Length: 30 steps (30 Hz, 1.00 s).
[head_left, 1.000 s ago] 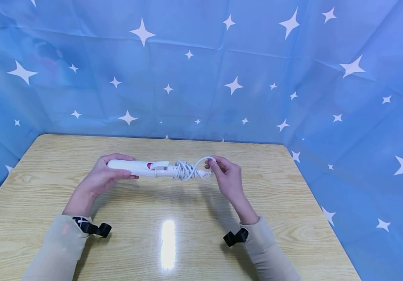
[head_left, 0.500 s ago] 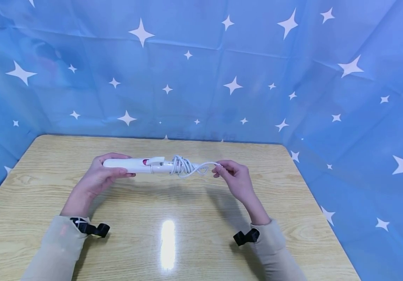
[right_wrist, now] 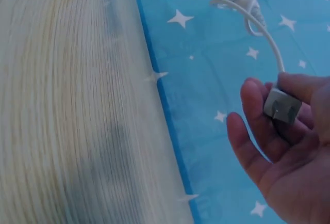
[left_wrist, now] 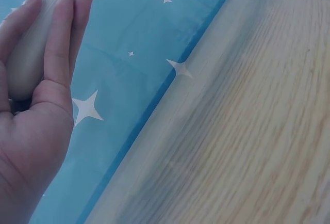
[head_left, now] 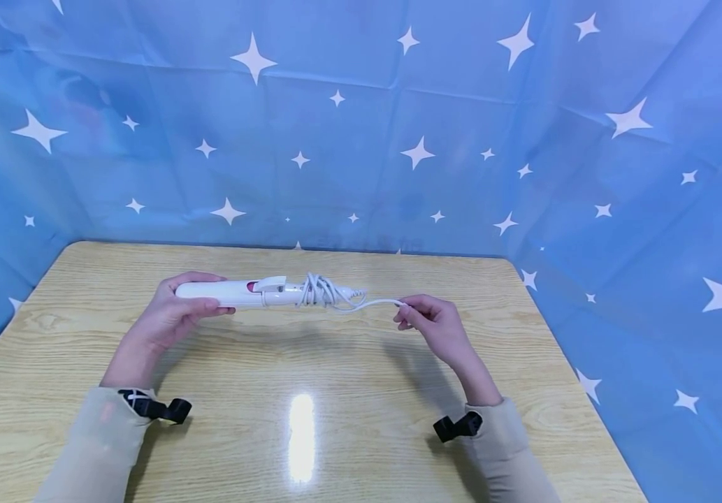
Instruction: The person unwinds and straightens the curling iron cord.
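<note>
A white curling iron [head_left: 228, 293] with a red detail and a raised lever [head_left: 270, 283] is held level above the table. My left hand [head_left: 175, 311] grips its thick end, thumb on the near side and fingers on the far side. The white cord [head_left: 318, 290] is wound in several loops about the narrow end. From those loops a short length of cord runs right to my right hand [head_left: 432, 328]. In the right wrist view, that hand pinches the plug [right_wrist: 282, 105] between thumb and fingers, and the cord rises from it towards the coil.
Both hands are over a light wood-grain table [head_left: 348, 419] with a glare spot near its front. A blue cloth with white stars [head_left: 361, 126] hangs behind and along the sides. Each wrist wears a small black camera [head_left: 178, 411].
My right hand has drawn the plug end right and slightly nearer, pulling a longer stretch of cord off the iron. My left hand has shifted slightly left with the curling iron.
</note>
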Motion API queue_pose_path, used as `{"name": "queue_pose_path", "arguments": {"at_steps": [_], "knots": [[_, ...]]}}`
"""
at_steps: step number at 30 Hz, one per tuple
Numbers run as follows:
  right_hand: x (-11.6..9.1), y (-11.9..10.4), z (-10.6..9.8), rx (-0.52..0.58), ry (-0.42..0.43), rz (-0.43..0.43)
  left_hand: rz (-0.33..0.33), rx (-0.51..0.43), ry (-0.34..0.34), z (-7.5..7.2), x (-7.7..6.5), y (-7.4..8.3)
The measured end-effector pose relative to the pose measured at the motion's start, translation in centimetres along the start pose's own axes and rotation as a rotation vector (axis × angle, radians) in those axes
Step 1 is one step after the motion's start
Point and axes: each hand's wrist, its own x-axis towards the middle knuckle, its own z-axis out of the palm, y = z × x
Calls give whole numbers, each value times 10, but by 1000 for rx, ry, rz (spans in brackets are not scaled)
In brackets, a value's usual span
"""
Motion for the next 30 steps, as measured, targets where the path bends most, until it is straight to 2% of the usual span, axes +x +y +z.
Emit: {"name": "queue_pose_path", "arguments": {"at_steps": [9,20,23,30], "knots": [[-3,2,-6,11,-95,39,-13,6,3,1,1,1],[-4,4,-2,-7,-101,36,-19,3,1,2,1,1],[-3,4,1,-18,-85,25,-16,11,-5,1,1,1],[0,4,15,-26,-105,33,-1,19,-11,0,-1,2]]}}
